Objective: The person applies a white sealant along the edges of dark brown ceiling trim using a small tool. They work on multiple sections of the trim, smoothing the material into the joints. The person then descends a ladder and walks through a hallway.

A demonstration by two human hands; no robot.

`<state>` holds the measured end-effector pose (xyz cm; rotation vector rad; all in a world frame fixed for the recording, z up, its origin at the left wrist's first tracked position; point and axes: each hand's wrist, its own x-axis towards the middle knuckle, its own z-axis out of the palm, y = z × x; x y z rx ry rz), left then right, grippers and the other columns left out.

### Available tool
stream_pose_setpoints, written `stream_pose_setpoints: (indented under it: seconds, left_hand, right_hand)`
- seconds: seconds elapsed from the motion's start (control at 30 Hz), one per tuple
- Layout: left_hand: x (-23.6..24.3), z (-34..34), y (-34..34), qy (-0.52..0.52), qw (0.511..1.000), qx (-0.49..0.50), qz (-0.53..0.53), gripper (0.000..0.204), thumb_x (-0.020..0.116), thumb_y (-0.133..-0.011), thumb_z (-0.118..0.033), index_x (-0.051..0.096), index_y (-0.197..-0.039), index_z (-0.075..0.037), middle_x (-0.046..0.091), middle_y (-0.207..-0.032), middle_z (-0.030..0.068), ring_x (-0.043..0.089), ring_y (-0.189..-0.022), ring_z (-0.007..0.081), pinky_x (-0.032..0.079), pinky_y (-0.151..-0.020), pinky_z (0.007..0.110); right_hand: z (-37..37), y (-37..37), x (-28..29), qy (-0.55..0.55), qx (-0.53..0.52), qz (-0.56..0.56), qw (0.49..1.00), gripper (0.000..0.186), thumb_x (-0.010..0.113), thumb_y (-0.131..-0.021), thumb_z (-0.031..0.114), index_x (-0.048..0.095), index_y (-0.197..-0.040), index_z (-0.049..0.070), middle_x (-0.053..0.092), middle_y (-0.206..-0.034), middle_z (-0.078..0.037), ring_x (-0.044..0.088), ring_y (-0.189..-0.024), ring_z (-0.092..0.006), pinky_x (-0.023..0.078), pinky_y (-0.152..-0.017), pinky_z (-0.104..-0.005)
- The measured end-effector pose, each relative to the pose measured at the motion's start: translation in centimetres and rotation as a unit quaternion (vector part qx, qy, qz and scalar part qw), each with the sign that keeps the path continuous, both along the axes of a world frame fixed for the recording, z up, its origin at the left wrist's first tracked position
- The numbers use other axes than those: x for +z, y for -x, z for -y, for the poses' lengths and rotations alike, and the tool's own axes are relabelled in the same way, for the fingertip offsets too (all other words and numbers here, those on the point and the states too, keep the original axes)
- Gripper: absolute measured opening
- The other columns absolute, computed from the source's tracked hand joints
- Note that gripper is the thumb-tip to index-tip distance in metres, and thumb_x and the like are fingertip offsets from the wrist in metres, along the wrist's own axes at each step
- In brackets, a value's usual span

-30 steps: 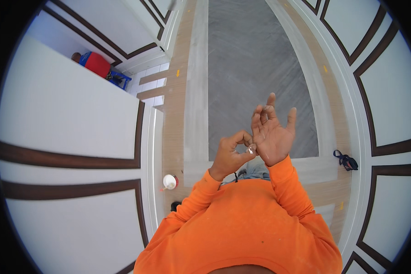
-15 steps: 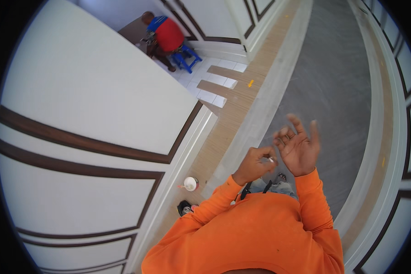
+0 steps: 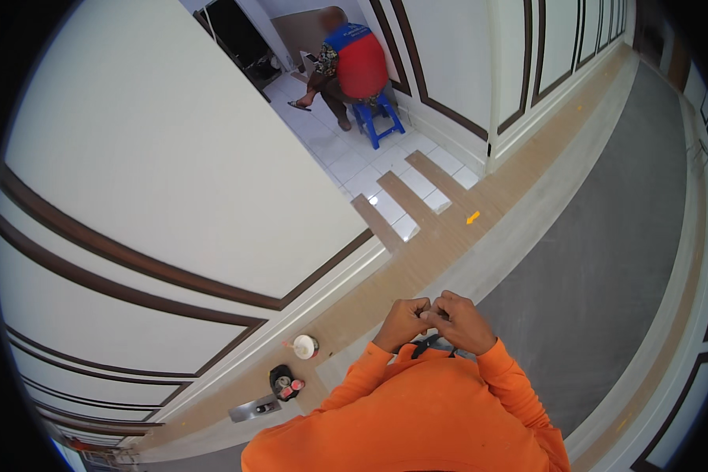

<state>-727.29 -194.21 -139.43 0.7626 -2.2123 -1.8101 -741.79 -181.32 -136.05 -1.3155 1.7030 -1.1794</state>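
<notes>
head view: left hand (image 3: 402, 322) and right hand (image 3: 458, 321) pressed together, fingertips pinching something hidden; likely small, light, fingertip-held.

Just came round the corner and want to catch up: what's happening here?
A person in orange sleeves stands in a corridor with the left hand and right hand pressed together in front of the chest, fingers curled; whether they hold anything cannot be seen. A lidded cup stands on the floor by the white wall. Farther off, another person sits on a blue stool.
</notes>
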Motion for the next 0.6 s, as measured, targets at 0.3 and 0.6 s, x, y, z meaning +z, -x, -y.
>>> stream_pose_setpoints:
  seconds: [0.3,0.6]
  left_hand:
    - [4.1,14.5,20.2,0.142,0.983,-0.101,-0.055,0.035,0.081,-0.085,-0.031,0.060,-0.073,-0.004,0.065,-0.063,0.0107,0.067,-0.059,0.0230,0.051,-0.058,0.037]
    - [4.4,27.7,34.9,0.085,0.996,0.020,-0.007,0.033,0.089,-0.082,-0.024,0.065,-0.074,-0.004,0.066,-0.065,0.0074,0.063,-0.058,0.0120,0.049,-0.056,0.031]
  right_hand:
    - [10.8,17.3,1.8,0.044,-0.112,0.331,0.936,0.021,0.075,-0.100,0.012,0.066,-0.085,0.001,0.069,-0.079,-0.005,0.065,-0.062,-0.0084,0.050,-0.052,-0.0239]
    - [27.6,33.7,-0.2,0.025,-0.123,0.379,0.917,0.028,0.064,-0.109,0.021,0.063,-0.090,0.001,0.069,-0.080,-0.006,0.066,-0.065,-0.0110,0.050,-0.053,-0.0253]
